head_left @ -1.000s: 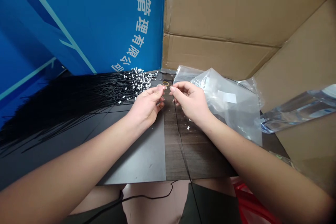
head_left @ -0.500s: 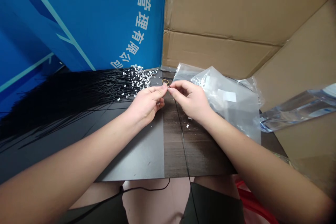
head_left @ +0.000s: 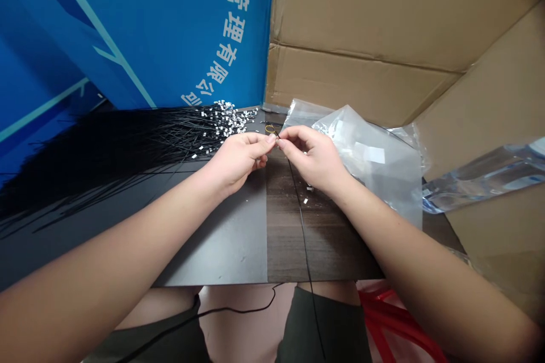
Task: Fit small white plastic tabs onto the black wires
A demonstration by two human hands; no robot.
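Observation:
Over the table my left hand (head_left: pixel 242 160) and my right hand (head_left: pixel 317 156) meet, thumb and forefinger of each pinched together. A thin black cable (head_left: pixel 303 227) runs from between these fingertips, down over the table and past its front edge. Both pinches close on the cable near its end; the fingers hide most of that end, so its exact shape is unclear. Just behind the fingertips shows a small yellow loop (head_left: pixel 269 129). To the left of my left hand lies a big bundle of black cables (head_left: pixel 106 147), with small white connectors (head_left: pixel 234 119) at the near-hand ends.
Clear plastic bags (head_left: pixel 383 181) lie right of my right hand. Small white scraps (head_left: pixel 306 201) dot the dark table (head_left: pixel 323 249). A blue panel (head_left: pixel 179 22) and a cardboard wall (head_left: pixel 361 5) stand behind. At right is a clear plastic bottle (head_left: pixel 485 176); below, a red stool (head_left: pixel 395 323).
Both hands have shifted slightly right in the view, still pinched together around the cable. More of the yellow loop shows behind the fingertips. The camera view has moved a little.

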